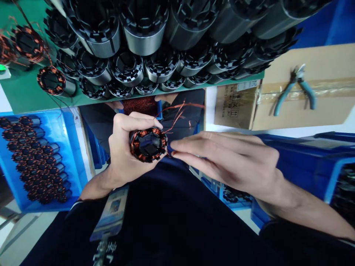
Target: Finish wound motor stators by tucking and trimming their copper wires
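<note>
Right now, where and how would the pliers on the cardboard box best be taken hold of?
Probably around both handles of the pliers, the right hand coming from the near edge of the cardboard box. The handles splay apart towards the person, so the palm would need to span both; the metal jaws point away.

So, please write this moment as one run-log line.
left hand: holds stator | right hand: beside it, contact unclear | pliers: on carton | wound stators: in blue bin
</note>
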The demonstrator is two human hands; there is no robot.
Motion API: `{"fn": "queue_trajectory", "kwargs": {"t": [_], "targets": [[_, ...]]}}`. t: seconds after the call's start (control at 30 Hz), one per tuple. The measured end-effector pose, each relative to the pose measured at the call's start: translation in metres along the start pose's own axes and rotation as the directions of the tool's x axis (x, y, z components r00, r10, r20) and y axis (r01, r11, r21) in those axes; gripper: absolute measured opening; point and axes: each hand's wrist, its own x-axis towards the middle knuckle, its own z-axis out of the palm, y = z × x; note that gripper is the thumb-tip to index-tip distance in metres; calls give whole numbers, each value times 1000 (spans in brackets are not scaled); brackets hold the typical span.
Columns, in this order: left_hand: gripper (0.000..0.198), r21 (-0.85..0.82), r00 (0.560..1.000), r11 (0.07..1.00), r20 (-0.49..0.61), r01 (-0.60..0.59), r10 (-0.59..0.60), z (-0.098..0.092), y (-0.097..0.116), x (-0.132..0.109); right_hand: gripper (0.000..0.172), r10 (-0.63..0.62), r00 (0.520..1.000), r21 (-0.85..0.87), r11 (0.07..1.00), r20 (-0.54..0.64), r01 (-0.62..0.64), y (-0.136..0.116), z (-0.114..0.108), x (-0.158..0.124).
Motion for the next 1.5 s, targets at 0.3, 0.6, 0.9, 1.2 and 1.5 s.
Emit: {"fn": "queue_trajectory", "kwargs": {"t": [0.3,0.6,0.9,1.2,1.5], "targets": [[56,-49,962,976,-182,-214,202,22,-41,-5,10,-154,986,-149,976,62,162,55,-2,5],[64,160,961,948,46,-276,272,5,-22,-1,24,-22,996,81,997,88,15,-4,-20,9],[46,345,965,903,147,-256,218,4,-34,-10,13,-15,988,84,996,154,2,81,1,25],[39,547,937,764,260,-343,234,6,-21,-9,74,2,969,9,1000,246,-4,17,17,20],[65,288,931,888,47,-360,362,9,-12,0,20,-40,950,125,992,309,1,14,-5,28]]}}
